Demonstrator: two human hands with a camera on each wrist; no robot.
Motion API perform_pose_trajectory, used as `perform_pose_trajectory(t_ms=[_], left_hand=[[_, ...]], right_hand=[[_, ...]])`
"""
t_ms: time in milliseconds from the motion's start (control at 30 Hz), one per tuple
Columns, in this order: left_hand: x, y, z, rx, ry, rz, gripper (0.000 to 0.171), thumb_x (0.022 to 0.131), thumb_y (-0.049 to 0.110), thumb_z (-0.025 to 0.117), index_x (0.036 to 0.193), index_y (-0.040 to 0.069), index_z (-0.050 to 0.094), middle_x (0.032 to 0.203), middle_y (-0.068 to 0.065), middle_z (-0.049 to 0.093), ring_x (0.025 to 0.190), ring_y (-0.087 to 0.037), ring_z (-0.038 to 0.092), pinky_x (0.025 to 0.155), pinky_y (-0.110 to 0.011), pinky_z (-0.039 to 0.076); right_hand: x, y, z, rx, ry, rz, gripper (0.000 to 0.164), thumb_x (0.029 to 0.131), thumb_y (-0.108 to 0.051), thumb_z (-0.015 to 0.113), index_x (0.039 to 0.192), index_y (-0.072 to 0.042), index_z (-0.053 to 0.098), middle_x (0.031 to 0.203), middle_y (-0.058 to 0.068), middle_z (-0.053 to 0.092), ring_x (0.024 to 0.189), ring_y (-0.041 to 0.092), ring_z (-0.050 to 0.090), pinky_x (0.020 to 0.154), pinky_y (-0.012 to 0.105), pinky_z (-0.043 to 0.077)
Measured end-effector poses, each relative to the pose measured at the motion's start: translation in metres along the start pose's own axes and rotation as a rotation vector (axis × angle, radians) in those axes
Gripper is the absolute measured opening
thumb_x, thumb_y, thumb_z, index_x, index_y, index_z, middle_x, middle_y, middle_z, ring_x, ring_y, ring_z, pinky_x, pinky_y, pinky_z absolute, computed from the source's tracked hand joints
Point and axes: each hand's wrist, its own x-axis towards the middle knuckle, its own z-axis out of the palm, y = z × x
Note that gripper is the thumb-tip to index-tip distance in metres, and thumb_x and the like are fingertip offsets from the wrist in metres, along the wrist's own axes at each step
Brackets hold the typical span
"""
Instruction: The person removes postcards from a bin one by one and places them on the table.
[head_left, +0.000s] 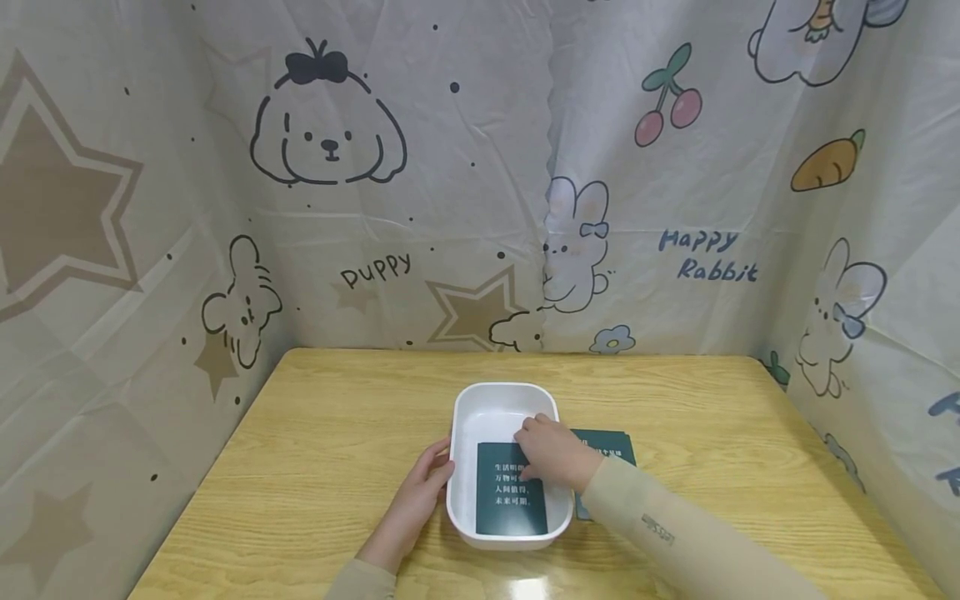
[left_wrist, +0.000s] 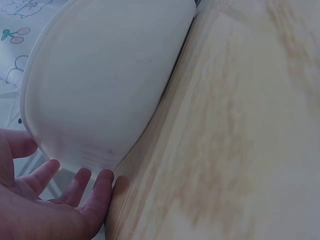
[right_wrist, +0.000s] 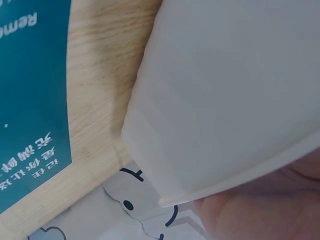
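A white rectangular tub (head_left: 504, 400) stands on the table, and a dark green card (head_left: 498, 515) with white Chinese lettering is inside it. My left hand (head_left: 422, 487) touches the tub's left outer wall; in the left wrist view its spread fingers (left_wrist: 82, 182) meet the wall and rim. Reaching over the tub's right rim, my right hand (head_left: 558, 454) grips the card at its upper right, with the thumb over its face. That corner is hidden under the hand. The right wrist view shows only part of this hand below the rim, its fingertips out of sight.
More green printed cards (head_left: 618, 446) lie on the wooden table (head_left: 337, 417) just right of the tub, partly under the right forearm. A patterned cloth (head_left: 472, 208) hangs behind the table and along both sides.
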Motion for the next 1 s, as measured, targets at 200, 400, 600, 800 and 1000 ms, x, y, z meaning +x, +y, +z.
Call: perform_pose_trajectory(t_ms=[200, 400, 600, 800, 1000], left_hand=[[0.0004, 0.0, -0.0002, 0.002, 0.001, 0.003, 0.046, 0.099, 0.029, 0.046, 0.143, 0.018, 0.041, 0.14, -0.019, 0.047, 0.124, -0.033, 0.044, 0.1, -0.052, 0.044], [0.0003, 0.0, -0.0003, 0.006, 0.003, 0.002, 0.046, 0.099, 0.029, 0.046, 0.144, 0.018, 0.041, 0.14, -0.019, 0.047, 0.124, -0.033, 0.045, 0.1, -0.052, 0.044], [-0.0009, -0.0002, -0.0006, 0.008, 0.0, 0.013, 0.047, 0.099, 0.029, 0.046, 0.144, 0.017, 0.041, 0.14, -0.021, 0.047, 0.122, -0.033, 0.047, 0.099, -0.052, 0.045], [-0.0011, -0.0004, -0.0005, 0.002, -0.005, 0.017, 0.047, 0.099, 0.027, 0.046, 0.144, 0.016, 0.04, 0.14, -0.022, 0.046, 0.121, -0.033, 0.047, 0.097, -0.051, 0.046], [0.0004, -0.0006, -0.0003, 0.002, -0.004, 0.015, 0.047, 0.099, 0.03, 0.047, 0.143, 0.017, 0.041, 0.139, -0.02, 0.047, 0.121, -0.031, 0.047, 0.099, -0.051, 0.045]], right_hand=[[0.0002, -0.0013, -0.0023, -0.002, 0.0, 0.003, 0.05, 0.074, -0.034, 0.078, 0.115, -0.007, 0.066, 0.105, 0.005, 0.065, 0.091, 0.017, 0.051, 0.091, 0.036, 0.053], [0.0016, -0.0008, -0.0013, 0.004, 0.007, 0.001, 0.048, 0.074, -0.033, 0.078, 0.112, -0.006, 0.067, 0.104, 0.005, 0.065, 0.09, 0.017, 0.05, 0.09, 0.037, 0.054], [0.0037, 0.0008, -0.0001, 0.014, 0.005, 0.004, 0.047, 0.073, -0.033, 0.079, 0.11, -0.006, 0.067, 0.102, 0.005, 0.064, 0.09, 0.017, 0.051, 0.089, 0.037, 0.054], [0.0056, 0.0017, -0.0005, 0.041, -0.006, 0.021, 0.049, 0.071, -0.032, 0.08, 0.111, -0.008, 0.066, 0.103, 0.004, 0.064, 0.091, 0.017, 0.051, 0.09, 0.038, 0.054], [0.0083, 0.0051, 0.0012, 0.062, -0.01, 0.02, 0.053, 0.07, -0.033, 0.081, 0.113, -0.009, 0.064, 0.103, 0.004, 0.065, 0.092, 0.017, 0.051, 0.091, 0.038, 0.053]])
